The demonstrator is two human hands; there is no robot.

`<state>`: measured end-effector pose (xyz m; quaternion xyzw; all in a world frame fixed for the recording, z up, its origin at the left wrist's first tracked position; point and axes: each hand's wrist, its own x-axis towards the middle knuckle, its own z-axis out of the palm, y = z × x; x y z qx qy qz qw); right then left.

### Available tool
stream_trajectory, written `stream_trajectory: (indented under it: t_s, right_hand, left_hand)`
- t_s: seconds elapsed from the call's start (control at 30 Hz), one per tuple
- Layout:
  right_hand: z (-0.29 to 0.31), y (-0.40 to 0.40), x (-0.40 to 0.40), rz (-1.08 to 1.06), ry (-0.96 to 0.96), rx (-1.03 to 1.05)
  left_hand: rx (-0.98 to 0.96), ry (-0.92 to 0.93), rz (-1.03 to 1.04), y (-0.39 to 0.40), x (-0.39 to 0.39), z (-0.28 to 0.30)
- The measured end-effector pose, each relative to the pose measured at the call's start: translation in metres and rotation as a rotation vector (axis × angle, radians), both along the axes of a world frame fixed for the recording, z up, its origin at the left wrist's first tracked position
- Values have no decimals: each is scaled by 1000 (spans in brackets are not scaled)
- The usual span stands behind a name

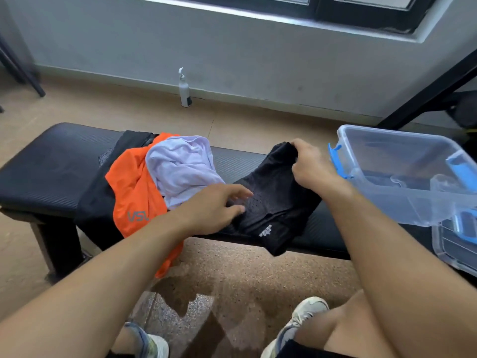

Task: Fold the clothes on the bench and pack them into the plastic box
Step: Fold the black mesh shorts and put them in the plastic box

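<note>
Your right hand (311,164) pinches the black shorts' (278,202) far edge at frame centre on the bench (51,171) – your left hand (219,208) rests spread on them – plastic box (402,174) at right, other clothes (160,177) piled left

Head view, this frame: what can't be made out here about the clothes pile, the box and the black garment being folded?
- Black garment: the small white logo is too small to read; the left hand covers part of it, the right hand grips its far end.
- Orange shirt: grey lettering cut short by the left forearm.
- Dark clothing under the pile: mostly covered, kind unclear.
- Plastic box: right side cut off by the frame edge; contents blurred through the wall.
</note>
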<state>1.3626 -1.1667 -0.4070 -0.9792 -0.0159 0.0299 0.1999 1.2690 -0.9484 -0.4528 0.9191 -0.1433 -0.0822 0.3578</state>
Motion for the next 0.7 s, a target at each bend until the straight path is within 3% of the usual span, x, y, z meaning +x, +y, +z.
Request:
stream_trajectory:
  t_s: [0.1, 0.17, 0.27, 0.33, 0.43, 0.5, 0.6, 0.7]
  right_hand:
    - [6, 17, -11, 49, -99, -14]
    - [7, 30, -21, 99, -98, -34]
    - [12, 48, -44, 245, 24, -201]
    - [12, 55, -60, 387, 191, -215]
    - [14, 48, -63, 377, 407, 115]
    - [15, 36, -50, 258, 264, 200]
    - [14, 15, -29, 215, 102, 67]
    - [2, 4, -28, 270, 393, -176]
  left_hand:
    - [-43, 112, 15, -4, 4, -6]
    - [-155, 93, 161, 0, 10, -6]
    - [-366, 46, 415, 12, 21, -3]
    - [-414, 43, 459, 19, 24, -1]
    - [-355, 23, 425, 23, 23, -3]
    - [-273, 2, 367, 21, 20, -5]
    - [-164, -35, 243, 15, 14, -8]
    - [1, -96, 96, 9, 9, -11]
